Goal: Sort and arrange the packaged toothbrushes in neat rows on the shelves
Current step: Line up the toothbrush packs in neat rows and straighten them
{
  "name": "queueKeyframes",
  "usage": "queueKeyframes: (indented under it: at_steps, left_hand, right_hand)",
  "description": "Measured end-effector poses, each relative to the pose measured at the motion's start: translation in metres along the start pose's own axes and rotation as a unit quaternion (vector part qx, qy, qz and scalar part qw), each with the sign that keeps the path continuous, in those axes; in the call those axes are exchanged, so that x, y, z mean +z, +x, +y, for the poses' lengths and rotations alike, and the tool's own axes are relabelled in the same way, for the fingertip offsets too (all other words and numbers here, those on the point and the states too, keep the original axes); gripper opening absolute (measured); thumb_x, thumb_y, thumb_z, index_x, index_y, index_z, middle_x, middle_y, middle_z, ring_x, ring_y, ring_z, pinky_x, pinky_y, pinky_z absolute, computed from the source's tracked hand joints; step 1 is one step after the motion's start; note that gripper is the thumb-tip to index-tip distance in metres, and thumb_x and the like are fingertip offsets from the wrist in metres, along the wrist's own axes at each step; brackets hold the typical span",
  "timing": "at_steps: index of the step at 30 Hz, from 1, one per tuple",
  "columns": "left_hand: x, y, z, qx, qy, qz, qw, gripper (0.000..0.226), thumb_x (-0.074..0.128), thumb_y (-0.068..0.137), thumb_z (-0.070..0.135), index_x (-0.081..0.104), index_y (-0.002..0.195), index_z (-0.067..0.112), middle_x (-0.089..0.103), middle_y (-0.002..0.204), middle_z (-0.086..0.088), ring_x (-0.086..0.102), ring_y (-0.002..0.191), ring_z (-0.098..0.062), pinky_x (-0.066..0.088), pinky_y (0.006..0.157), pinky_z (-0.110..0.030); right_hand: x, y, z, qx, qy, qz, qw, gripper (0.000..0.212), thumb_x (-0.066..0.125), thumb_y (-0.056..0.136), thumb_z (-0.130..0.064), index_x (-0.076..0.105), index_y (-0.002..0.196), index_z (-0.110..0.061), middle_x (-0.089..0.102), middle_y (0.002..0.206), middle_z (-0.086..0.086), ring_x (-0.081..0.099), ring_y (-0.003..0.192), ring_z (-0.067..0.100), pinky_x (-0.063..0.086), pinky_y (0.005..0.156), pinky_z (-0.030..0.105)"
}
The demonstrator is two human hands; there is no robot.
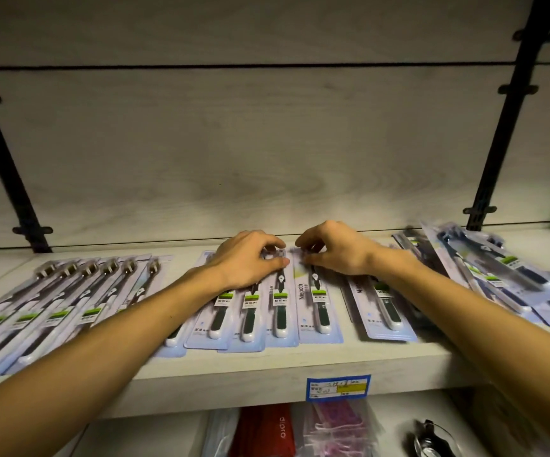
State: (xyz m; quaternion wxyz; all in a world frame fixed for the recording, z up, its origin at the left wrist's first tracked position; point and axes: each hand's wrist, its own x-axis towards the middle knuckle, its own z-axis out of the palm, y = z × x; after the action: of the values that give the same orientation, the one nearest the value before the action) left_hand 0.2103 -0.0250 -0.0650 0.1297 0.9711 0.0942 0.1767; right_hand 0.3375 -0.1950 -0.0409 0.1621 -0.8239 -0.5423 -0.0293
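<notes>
A pale wood-grain shelf (267, 364) with a matching back panel and black slotted uprights (511, 127) at left and right carries the packaged toothbrushes. Both hands meet at the far ends of the middle group (267, 311), a run of blister packs lying side by side with their heads toward the back panel. The left hand (250, 262) lies over the tops of the left packs of that group, fingers curled, apparently pinching the top edge of a pack. The right hand (329, 250) is just beside it, fingers likewise curled onto the top of the pack marked Niepath (316, 311); whether it pinches or only presses I cannot tell.

To the left, a fanned row (53, 301) lies overlapped and slanted. To the right, one pack (382, 311) sits slightly apart, and beyond it a loose heap (497, 275) is crossed at angles and blurred. A blue and yellow price tag (338, 386) is stuck on the shelf's near edge; on the lower shelf sit a red packet (267, 430) and pinkish bags (339, 427).

The step in hand looks like squaring the middle row, nudging pack tops level and closing gaps. Next would likely be to draw packs from the right heap, turn them the same way and lay them edge to edge with ends aligned.
</notes>
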Motion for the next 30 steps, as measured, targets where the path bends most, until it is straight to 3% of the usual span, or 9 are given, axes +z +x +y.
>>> queueKeyframes:
  at_steps: [7, 9, 12, 16, 18, 21, 25, 30]
  left_hand:
    - [0.002, 0.004, -0.007, -0.058, -0.03, 0.022, 0.998, 0.026, 0.069, 0.085, 0.044, 0.067, 0.109, 0.032, 0.066, 0.1, 0.017, 0.062, 0.093, -0.01, 0.052, 0.078, -0.031]
    - [0.002, 0.004, -0.01, -0.064, -0.028, 0.03, 0.997, 0.026, 0.068, 0.084, 0.042, 0.067, 0.108, 0.032, 0.066, 0.101, 0.017, 0.062, 0.092, -0.009, 0.049, 0.074, -0.029]
    - [0.003, 0.004, -0.012, -0.055, -0.016, 0.028, 0.998, 0.027, 0.067, 0.083, 0.04, 0.067, 0.109, 0.031, 0.065, 0.104, 0.016, 0.061, 0.093, -0.009, 0.043, 0.07, -0.028]
    - [0.0, 0.005, -0.008, -0.059, -0.032, 0.016, 0.998, 0.03, 0.067, 0.084, 0.042, 0.066, 0.113, 0.032, 0.067, 0.105, 0.016, 0.063, 0.095, -0.01, 0.047, 0.075, -0.028]
    - [-0.003, 0.006, -0.003, -0.051, -0.024, 0.006, 0.998, 0.036, 0.067, 0.086, 0.045, 0.065, 0.119, 0.031, 0.067, 0.115, 0.012, 0.062, 0.1, -0.011, 0.05, 0.085, -0.031]
    - [-0.006, 0.012, 0.014, -0.003, 0.023, -0.015, 1.0, 0.046, 0.063, 0.091, 0.051, 0.061, 0.129, 0.026, 0.063, 0.131, 0.006, 0.059, 0.116, -0.016, 0.049, 0.094, -0.036]
    - [0.003, 0.025, 0.044, 0.015, 0.049, -0.074, 0.996, 0.059, 0.056, 0.092, 0.062, 0.057, 0.138, 0.026, 0.06, 0.138, 0.003, 0.056, 0.123, -0.022, 0.048, 0.099, -0.04]
    - [0.013, 0.031, 0.047, 0.011, 0.051, -0.03, 0.998, 0.034, 0.065, 0.092, 0.046, 0.069, 0.119, 0.025, 0.071, 0.116, 0.004, 0.065, 0.105, -0.02, 0.051, 0.088, -0.034]
  right_hand:
    - [-0.009, -0.009, 0.01, 0.022, 0.052, 0.018, 0.998, 0.049, 0.064, 0.095, -0.029, 0.054, 0.142, -0.016, 0.058, 0.142, 0.0, 0.055, 0.127, 0.016, 0.041, 0.103, 0.024]
    - [-0.021, -0.014, 0.024, 0.06, 0.036, 0.035, 0.997, 0.05, 0.064, 0.095, -0.027, 0.053, 0.142, -0.016, 0.056, 0.144, 0.0, 0.055, 0.126, 0.018, 0.039, 0.098, 0.022]
    - [-0.029, -0.024, 0.042, 0.118, 0.04, 0.007, 0.992, 0.052, 0.062, 0.096, -0.034, 0.052, 0.143, -0.013, 0.055, 0.144, 0.005, 0.057, 0.123, 0.024, 0.041, 0.103, 0.03]
    - [-0.029, -0.034, 0.053, 0.151, 0.063, 0.009, 0.986, 0.049, 0.059, 0.096, -0.042, 0.059, 0.135, -0.011, 0.061, 0.137, 0.007, 0.058, 0.122, 0.026, 0.043, 0.107, 0.038]
    - [-0.032, -0.039, 0.057, 0.163, 0.066, 0.017, 0.984, 0.038, 0.059, 0.094, -0.04, 0.068, 0.12, -0.013, 0.069, 0.121, 0.008, 0.062, 0.111, 0.027, 0.048, 0.101, 0.042]
    - [-0.032, -0.044, 0.061, 0.156, 0.065, 0.018, 0.986, 0.026, 0.054, 0.097, -0.03, 0.075, 0.103, -0.015, 0.074, 0.101, 0.007, 0.067, 0.097, 0.028, 0.053, 0.089, 0.039]
    - [-0.027, -0.046, 0.056, 0.128, 0.099, 0.024, 0.987, 0.026, 0.054, 0.101, -0.028, 0.074, 0.112, -0.014, 0.074, 0.107, 0.005, 0.066, 0.099, 0.023, 0.051, 0.089, 0.034]
    - [-0.028, -0.053, 0.057, 0.103, 0.129, 0.009, 0.986, 0.028, 0.059, 0.097, -0.039, 0.073, 0.115, -0.023, 0.072, 0.114, -0.003, 0.063, 0.109, 0.016, 0.047, 0.1, 0.033]
